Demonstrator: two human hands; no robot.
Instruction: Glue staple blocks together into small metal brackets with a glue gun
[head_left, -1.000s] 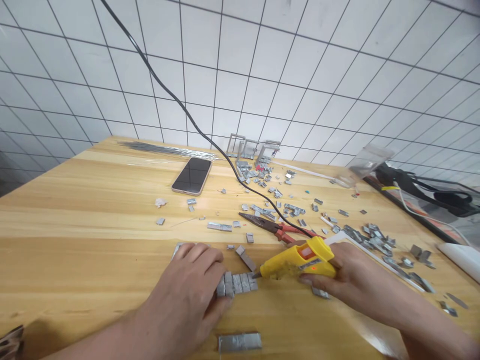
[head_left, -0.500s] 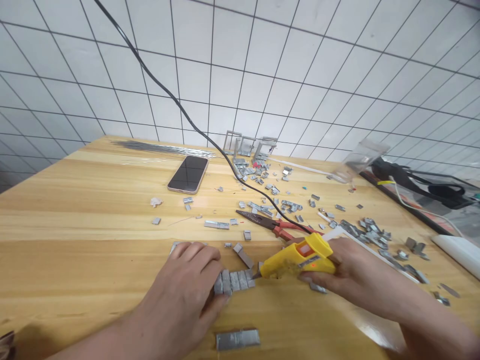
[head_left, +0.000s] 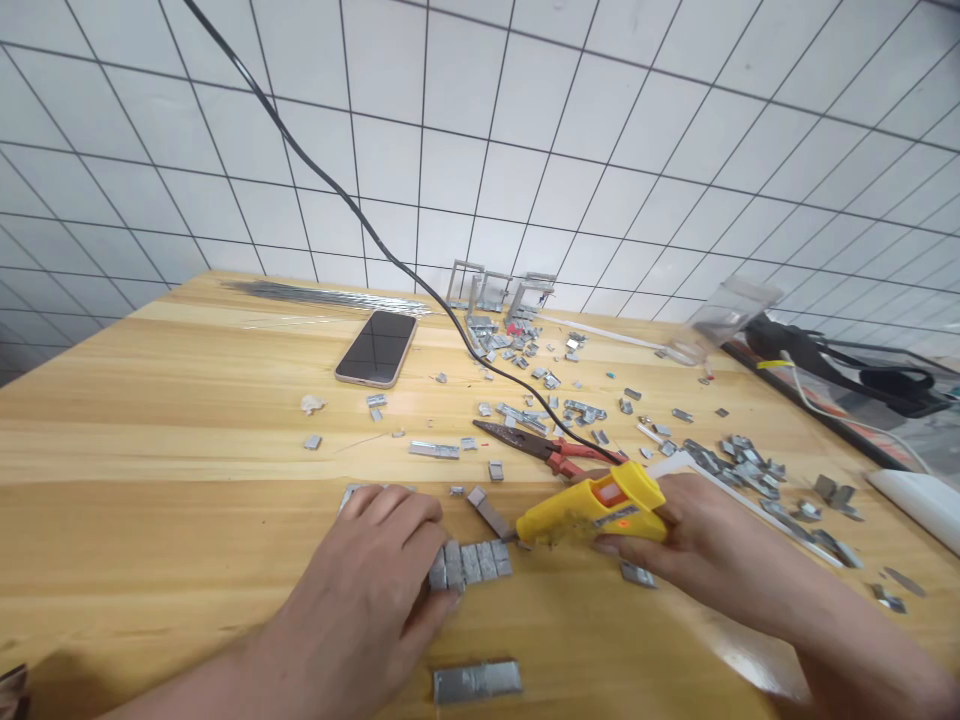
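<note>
Low in the middle of the head view, my left hand is closed around one end of a row of small grey metal blocks on the table. My right hand grips a yellow hot glue gun from the right. The gun's dark nozzle points left and sits at the upper right end of the block row; whether it touches is too small to tell. Just above the nozzle lies a loose metal strip. A flat metal bar rests nearer to me, below the row.
Red-handled pliers lie behind the glue gun, with a black cable running over them. A phone, thin metal rods and small metal frames are farther back. Scattered metal pieces and a clear container are on the right.
The glue gun in my right hand has shifted slightly left and up, its nozzle moving from the row's right end to its upper edge. My left hand stays put.
</note>
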